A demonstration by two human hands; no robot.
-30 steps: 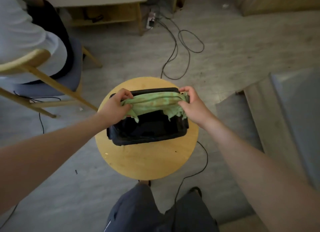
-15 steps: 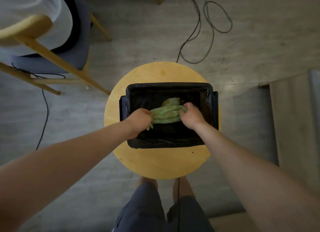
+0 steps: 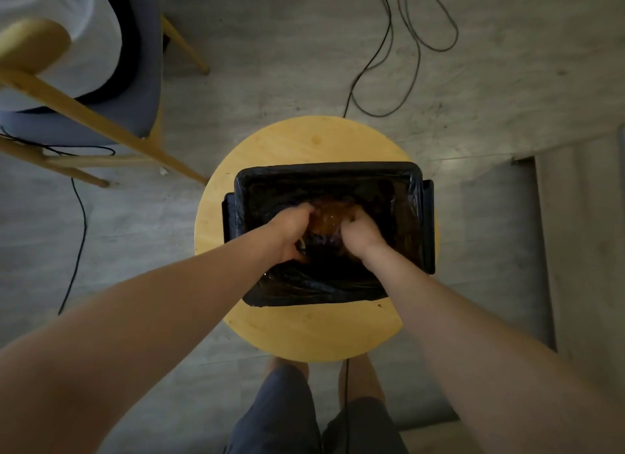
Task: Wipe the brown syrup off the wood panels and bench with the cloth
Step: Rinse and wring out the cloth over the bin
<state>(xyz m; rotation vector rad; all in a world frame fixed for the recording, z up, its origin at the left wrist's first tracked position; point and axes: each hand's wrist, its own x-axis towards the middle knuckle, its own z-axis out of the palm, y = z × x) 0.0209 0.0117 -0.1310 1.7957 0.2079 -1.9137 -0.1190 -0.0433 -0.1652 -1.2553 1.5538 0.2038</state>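
Both left hand (image 3: 290, 231) and right hand (image 3: 360, 234) clutch cloth (image 3: 329, 216) in bin (image 3: 331, 166) atop round stool (image 3: 304, 330).

Bin walls (image 3: 426, 227) close around hands (image 3: 291, 232)

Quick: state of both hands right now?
Left hand: closed on the green cloth, barely visible.
Right hand: fingers curled inside black-lined bin; contents cannot be told.

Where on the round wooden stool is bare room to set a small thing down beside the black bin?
Widest: the near crescent of the stool top, between the bin and the person's legs. A smaller crescent beyond the bin's far rim, a narrow strip along its left. Crowded: inside the bin, left hand and right hand.
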